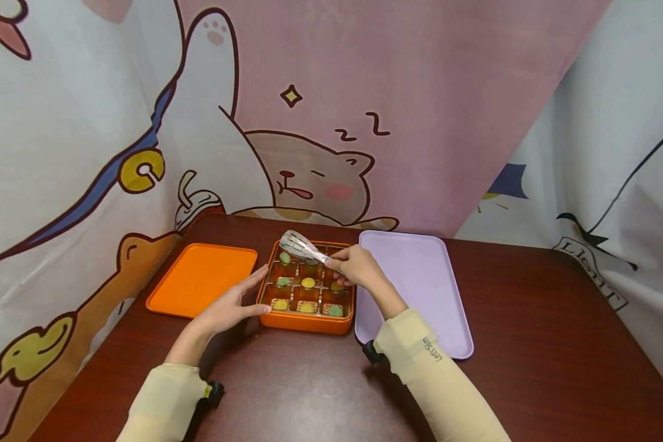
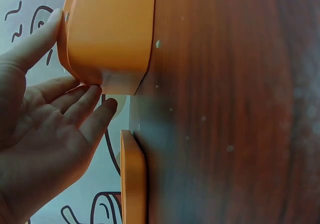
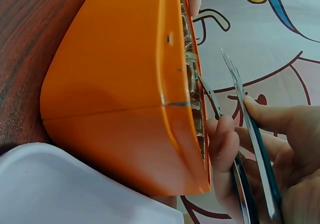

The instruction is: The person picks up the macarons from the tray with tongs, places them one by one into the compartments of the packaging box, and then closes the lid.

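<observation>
Cream sleeves lead up to my hands at an orange compartment box point(image 1: 306, 321) in the middle of the dark wooden table point(image 1: 530, 344). My left hand point(image 1: 229, 305), fingers straight, steadies its left wall. My right hand point(image 1: 358, 265) pinches metal tongs point(image 1: 301, 247) over the back cells. Small green and yellow sweets point(image 1: 307, 283) sit in most cells; both trays, orange tray point(image 1: 199, 279) left and lilac tray point(image 1: 420, 276) right, hold nothing, so I judge the work barely begun.

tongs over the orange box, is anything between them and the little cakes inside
Nothing visible. The right hand holds the tongs above the open orange box, no lid over its cakes. The left hand only touches the box's left side.
</observation>
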`<state>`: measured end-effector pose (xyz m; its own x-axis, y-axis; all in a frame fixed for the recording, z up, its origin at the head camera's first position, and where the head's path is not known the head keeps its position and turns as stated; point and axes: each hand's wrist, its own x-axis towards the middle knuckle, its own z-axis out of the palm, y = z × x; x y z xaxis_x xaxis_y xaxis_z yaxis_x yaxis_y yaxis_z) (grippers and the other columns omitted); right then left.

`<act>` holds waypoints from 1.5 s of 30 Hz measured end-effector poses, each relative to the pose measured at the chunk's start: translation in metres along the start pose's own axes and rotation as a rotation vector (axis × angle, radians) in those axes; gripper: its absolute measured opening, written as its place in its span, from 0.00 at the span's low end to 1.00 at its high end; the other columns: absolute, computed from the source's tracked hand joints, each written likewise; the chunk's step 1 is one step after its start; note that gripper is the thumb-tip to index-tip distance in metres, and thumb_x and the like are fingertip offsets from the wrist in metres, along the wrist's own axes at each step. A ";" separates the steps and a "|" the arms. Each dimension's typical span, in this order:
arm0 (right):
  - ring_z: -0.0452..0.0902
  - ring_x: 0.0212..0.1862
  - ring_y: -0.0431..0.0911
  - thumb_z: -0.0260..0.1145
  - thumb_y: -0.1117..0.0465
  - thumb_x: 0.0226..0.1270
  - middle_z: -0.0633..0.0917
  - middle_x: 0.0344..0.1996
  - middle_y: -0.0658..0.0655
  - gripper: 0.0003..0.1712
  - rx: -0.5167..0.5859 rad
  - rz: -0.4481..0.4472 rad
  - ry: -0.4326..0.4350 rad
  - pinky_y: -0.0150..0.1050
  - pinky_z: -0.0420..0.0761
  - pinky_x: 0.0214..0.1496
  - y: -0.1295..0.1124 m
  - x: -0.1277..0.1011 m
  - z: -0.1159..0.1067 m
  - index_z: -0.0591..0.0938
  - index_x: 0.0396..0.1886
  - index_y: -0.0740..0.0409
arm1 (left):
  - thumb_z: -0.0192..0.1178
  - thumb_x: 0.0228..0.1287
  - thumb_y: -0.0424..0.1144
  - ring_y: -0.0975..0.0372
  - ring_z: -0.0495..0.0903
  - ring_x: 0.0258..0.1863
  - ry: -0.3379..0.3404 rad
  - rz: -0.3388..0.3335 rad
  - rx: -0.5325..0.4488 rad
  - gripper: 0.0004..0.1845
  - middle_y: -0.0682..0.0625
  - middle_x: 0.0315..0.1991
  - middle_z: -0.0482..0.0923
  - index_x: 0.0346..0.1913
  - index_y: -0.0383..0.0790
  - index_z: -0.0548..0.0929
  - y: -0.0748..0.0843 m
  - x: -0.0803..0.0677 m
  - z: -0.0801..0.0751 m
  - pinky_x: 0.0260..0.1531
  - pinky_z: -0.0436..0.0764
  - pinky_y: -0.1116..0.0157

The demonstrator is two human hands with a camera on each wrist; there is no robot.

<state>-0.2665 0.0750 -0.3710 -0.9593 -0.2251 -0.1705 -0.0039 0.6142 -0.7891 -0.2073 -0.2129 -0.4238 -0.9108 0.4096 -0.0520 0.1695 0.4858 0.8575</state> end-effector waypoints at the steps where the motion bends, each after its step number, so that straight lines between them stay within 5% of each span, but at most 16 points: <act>1: 0.81 0.22 0.40 0.65 0.53 0.72 0.89 0.29 0.62 0.19 0.002 -0.002 0.000 0.35 0.86 0.29 0.000 -0.001 0.000 0.86 0.52 0.62 | 0.66 0.66 0.40 0.44 0.38 0.81 0.001 -0.003 -0.002 0.47 0.44 0.82 0.41 0.80 0.41 0.49 0.000 0.000 0.000 0.74 0.42 0.35; 16: 0.79 0.23 0.38 0.64 0.56 0.72 0.87 0.33 0.67 0.22 0.152 -0.062 0.044 0.33 0.85 0.30 0.017 -0.015 -0.024 0.82 0.55 0.69 | 0.64 0.68 0.40 0.41 0.40 0.80 -0.001 0.009 0.019 0.45 0.41 0.82 0.42 0.80 0.39 0.49 0.003 -0.004 -0.001 0.73 0.44 0.33; 28: 0.80 0.30 0.36 0.65 0.61 0.68 0.86 0.41 0.65 0.25 0.202 -0.121 0.164 0.30 0.82 0.34 0.052 -0.056 -0.078 0.76 0.60 0.73 | 0.64 0.68 0.39 0.44 0.38 0.81 -0.015 0.000 0.003 0.46 0.44 0.82 0.39 0.80 0.40 0.48 0.001 -0.002 0.003 0.74 0.43 0.35; 37: 0.72 0.37 0.30 0.67 0.60 0.67 0.78 0.34 0.41 0.24 0.062 -0.115 0.346 0.28 0.74 0.37 0.087 -0.096 -0.124 0.77 0.60 0.67 | 0.64 0.68 0.39 0.43 0.39 0.80 -0.005 0.008 0.007 0.45 0.43 0.82 0.40 0.80 0.39 0.48 0.001 -0.003 0.002 0.74 0.43 0.35; 45: 0.74 0.35 0.28 0.70 0.61 0.66 0.78 0.32 0.29 0.26 0.003 -0.115 0.346 0.25 0.75 0.36 0.136 -0.123 -0.153 0.75 0.59 0.69 | 0.63 0.68 0.38 0.43 0.38 0.80 -0.004 0.004 0.004 0.45 0.43 0.82 0.40 0.80 0.39 0.48 0.001 -0.003 0.002 0.74 0.42 0.35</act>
<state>-0.1919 0.3019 -0.3670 -0.9914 -0.0233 0.1286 -0.1169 0.5975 -0.7933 -0.2034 -0.2123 -0.4232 -0.9086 0.4147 -0.0505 0.1746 0.4868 0.8559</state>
